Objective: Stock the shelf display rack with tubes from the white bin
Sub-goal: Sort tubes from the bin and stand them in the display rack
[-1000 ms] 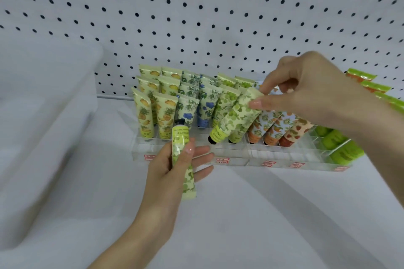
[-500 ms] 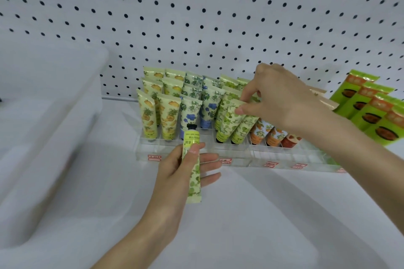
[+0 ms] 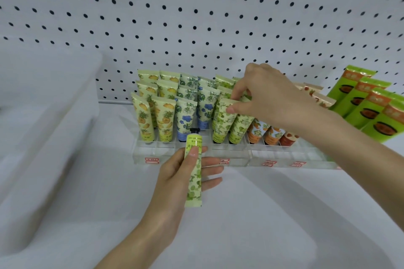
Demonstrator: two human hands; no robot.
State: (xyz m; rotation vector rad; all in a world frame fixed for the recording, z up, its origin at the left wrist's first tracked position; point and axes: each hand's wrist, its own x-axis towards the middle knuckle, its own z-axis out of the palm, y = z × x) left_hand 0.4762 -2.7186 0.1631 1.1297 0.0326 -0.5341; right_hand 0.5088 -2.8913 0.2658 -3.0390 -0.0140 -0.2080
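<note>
A clear acrylic display rack (image 3: 192, 156) stands on the white shelf against the pegboard, filled with rows of upright tubes. My right hand (image 3: 269, 98) reaches over it and pinches the top of a green leaf-print tube (image 3: 223, 122) standing in the front row. My left hand (image 3: 185, 172) holds a second green leaf-print tube (image 3: 193, 170) in front of the rack, black cap pointing up, thumb pressed on its front. The white bin (image 3: 43, 116) sits blurred at the left.
Green boxed products (image 3: 367, 102) lean at the far right of the shelf. Orange and red tubes (image 3: 271, 134) fill the rack's right side, partly hidden by my right forearm. The pegboard wall (image 3: 196, 17) rises behind.
My right hand has lowered the leaf-print tube from a tilted position into the front row, where it now stands nearly upright. My left hand has stayed in place with its tube.
</note>
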